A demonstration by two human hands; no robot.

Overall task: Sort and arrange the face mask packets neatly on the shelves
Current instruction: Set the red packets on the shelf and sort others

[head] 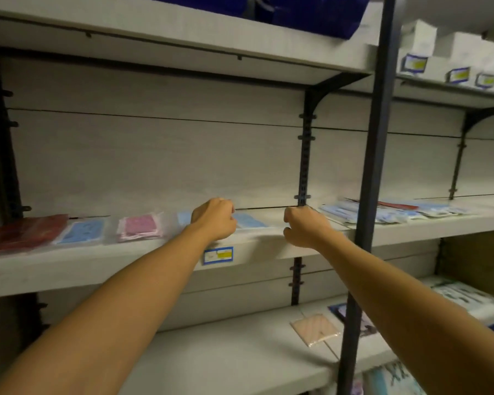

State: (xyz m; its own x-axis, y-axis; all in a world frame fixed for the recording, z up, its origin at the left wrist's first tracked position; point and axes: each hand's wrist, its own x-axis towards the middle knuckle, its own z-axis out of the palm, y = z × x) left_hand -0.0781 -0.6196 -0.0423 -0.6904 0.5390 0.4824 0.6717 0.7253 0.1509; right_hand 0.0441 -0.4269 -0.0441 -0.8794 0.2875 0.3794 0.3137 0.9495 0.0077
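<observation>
Blue mask packet [250,220] under left hand [214,219]

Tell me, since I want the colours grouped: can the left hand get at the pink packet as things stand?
Probably yes. The pink packet lies uncovered on the same shelf, just left of the left hand, with nothing between them.

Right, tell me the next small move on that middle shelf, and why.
Probably set the light blue packet square beside the pink packet, continuing that row. The left hand covers part of it, while the right hand, fingers curled, seems to hold nothing, though its grip is hard to see.
</observation>
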